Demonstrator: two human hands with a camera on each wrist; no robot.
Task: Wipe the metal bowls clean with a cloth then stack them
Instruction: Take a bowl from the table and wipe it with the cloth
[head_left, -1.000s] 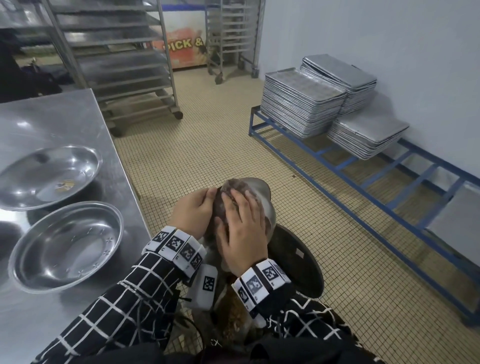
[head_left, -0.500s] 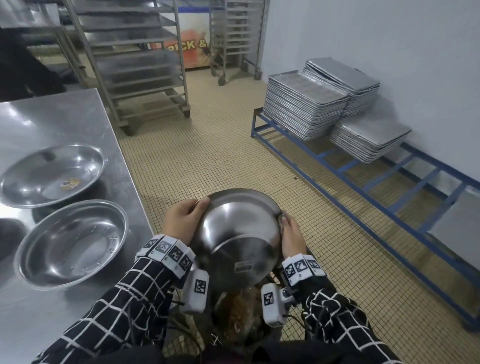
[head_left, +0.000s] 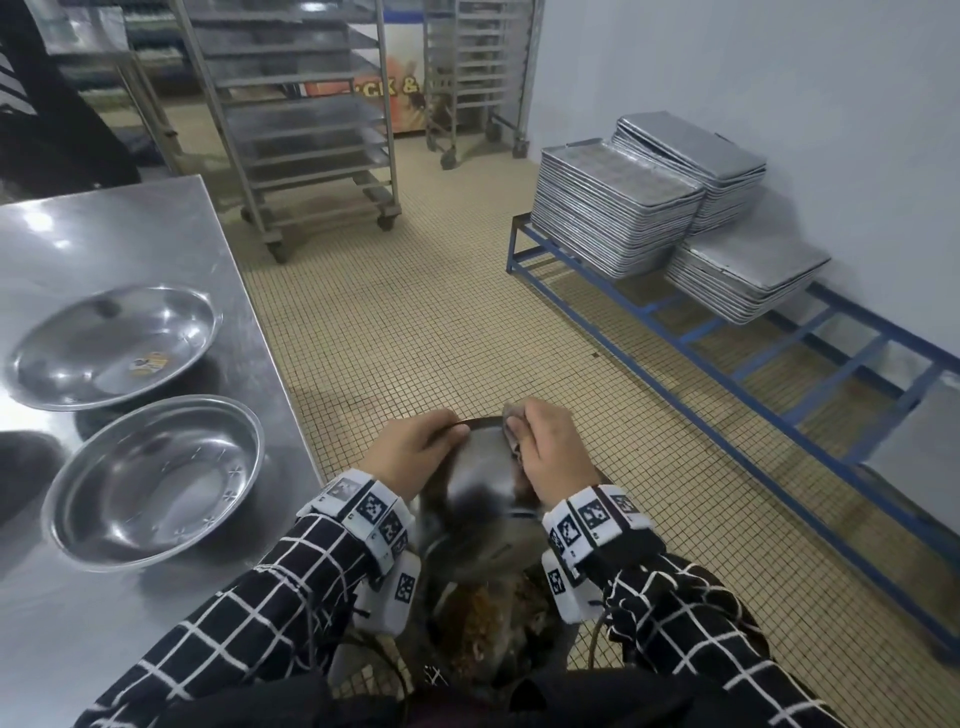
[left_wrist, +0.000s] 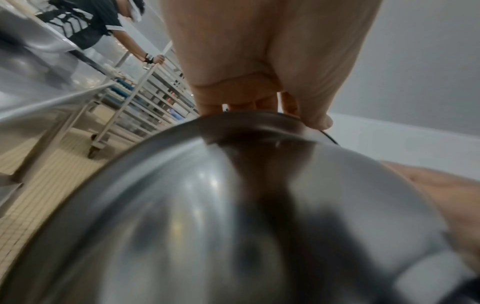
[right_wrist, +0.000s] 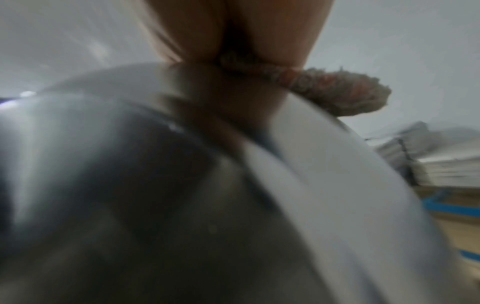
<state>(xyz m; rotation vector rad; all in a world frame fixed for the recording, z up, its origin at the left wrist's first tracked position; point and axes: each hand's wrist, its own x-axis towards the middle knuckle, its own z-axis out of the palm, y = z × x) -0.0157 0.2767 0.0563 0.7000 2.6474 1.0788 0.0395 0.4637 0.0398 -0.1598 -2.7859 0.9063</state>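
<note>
I hold a metal bowl tilted over my lap, its outer side facing me. My left hand grips its far rim, fingers curled over the edge, as the left wrist view shows with the bowl below the hand. My right hand presses a greyish cloth against the bowl's upper right edge. In the right wrist view the cloth sticks out from under the fingers on the bowl. Two more metal bowls, one far and one near, lie open on the steel table.
Stacks of metal trays sit on a blue floor rack along the right wall. Wheeled tray racks stand behind the table. Another person leans at a rack in the background. Tiled floor lies between table and blue rack.
The bowl has been turned and tipped. My right hand moved from its right rim up to the top edge with the cloth; my left hand shifted onto the far rim.
</note>
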